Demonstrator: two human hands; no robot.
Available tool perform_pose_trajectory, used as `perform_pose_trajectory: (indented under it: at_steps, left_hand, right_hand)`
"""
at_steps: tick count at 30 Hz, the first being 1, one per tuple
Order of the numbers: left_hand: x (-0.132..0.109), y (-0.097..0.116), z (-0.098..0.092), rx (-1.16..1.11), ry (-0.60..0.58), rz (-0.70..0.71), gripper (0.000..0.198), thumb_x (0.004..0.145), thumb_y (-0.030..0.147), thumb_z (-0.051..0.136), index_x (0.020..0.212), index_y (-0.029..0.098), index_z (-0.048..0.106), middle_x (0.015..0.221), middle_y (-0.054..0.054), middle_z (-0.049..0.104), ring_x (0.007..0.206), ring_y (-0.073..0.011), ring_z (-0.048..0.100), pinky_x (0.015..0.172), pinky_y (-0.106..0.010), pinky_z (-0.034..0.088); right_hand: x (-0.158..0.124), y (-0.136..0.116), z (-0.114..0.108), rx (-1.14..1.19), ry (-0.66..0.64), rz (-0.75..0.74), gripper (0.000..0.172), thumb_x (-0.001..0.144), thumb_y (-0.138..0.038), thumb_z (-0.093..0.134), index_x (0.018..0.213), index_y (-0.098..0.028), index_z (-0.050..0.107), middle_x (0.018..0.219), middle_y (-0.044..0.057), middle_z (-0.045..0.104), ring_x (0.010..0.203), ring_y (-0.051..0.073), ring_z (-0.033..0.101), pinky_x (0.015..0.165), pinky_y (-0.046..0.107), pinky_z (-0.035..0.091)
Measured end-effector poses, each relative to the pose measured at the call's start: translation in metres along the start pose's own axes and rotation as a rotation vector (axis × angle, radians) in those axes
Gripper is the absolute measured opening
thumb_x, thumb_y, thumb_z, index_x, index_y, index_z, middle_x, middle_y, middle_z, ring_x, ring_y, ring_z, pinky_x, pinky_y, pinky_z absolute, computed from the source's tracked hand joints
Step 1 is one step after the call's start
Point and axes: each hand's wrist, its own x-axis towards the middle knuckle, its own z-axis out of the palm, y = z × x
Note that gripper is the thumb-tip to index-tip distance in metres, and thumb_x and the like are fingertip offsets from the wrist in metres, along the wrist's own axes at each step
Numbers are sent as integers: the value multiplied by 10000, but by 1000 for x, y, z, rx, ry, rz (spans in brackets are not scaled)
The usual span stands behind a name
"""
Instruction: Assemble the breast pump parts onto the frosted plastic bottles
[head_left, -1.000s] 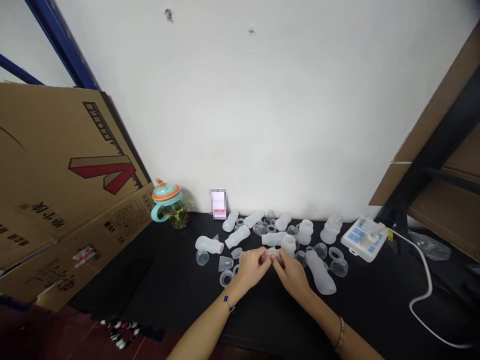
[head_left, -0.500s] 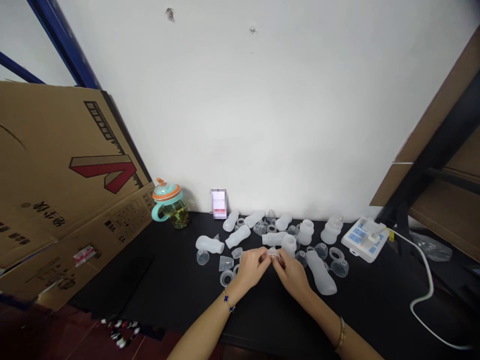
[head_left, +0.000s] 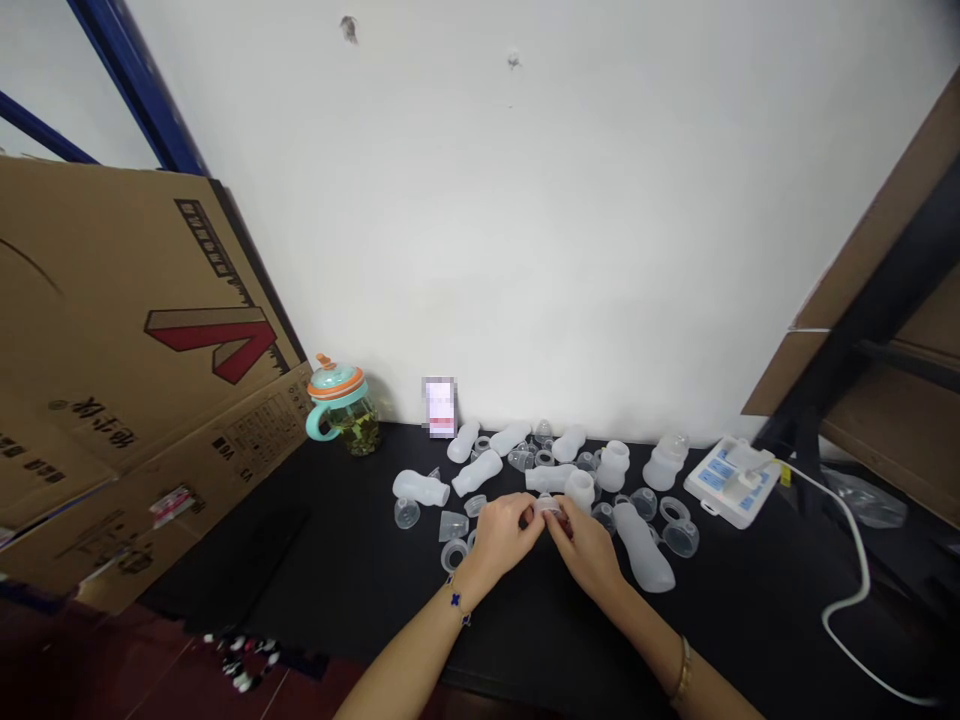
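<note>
The small clear part point(head_left: 548, 503), pinched by fingertips of the left hand point(head_left: 510, 530) and right hand point(head_left: 586, 545), is best pressed evenly from left and right.

Held piece point(head_left: 547, 504): small, round, clear to whitish; finer detail too small to tell.
Top: a low dome, facing up.
Lower edge: partly hidden.
Hold: pinched between the left grip point(head_left: 508, 530) and the right grip point(head_left: 586, 545).
Place: near the middle of the black bench point(head_left: 517, 625), beside an upright, whitish bottle point(head_left: 580, 489).
</note>
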Motion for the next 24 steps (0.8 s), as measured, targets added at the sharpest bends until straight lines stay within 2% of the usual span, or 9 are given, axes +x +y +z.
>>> perform_pose_trajectory:
  at_steps: [8, 20, 24]
  left_hand:
    - [0, 6, -6, -57, -7, -8, 189, 898, 253, 532, 734, 198, 609, 674, 3, 624, 622, -139, 571, 605, -235, 356]
    - [0, 4, -2, -15, -6, -13, 202, 888, 234, 535, 703, 192, 606, 660, -3, 642, 606, -139, 577, 589, -238, 339]
    - [-1, 3, -1, -25, -6, -17, 170, 877, 214, 538, 725, 193, 612, 680, 1, 658, 624, -136, 595, 602, -230, 350]
  right_hand:
    - [1, 4, 3, 54, 16, -10, 315, 1001, -417, 388, 1075, -212, 615, 838, 54, 738, 686, 225, 689, 601, 298, 487]
    - [0, 5, 3, 65, -40, 3, 347, 1003, -409, 378, 1138, -198, 617, 979, 87, 756, 827, 249, 715, 691, 325, 517]
    - [0, 7, 4, 31, -55, 1, 340, 1007, -403, 372, 1130, -199, 614, 953, 80, 758, 810, 251, 718, 679, 328, 509]
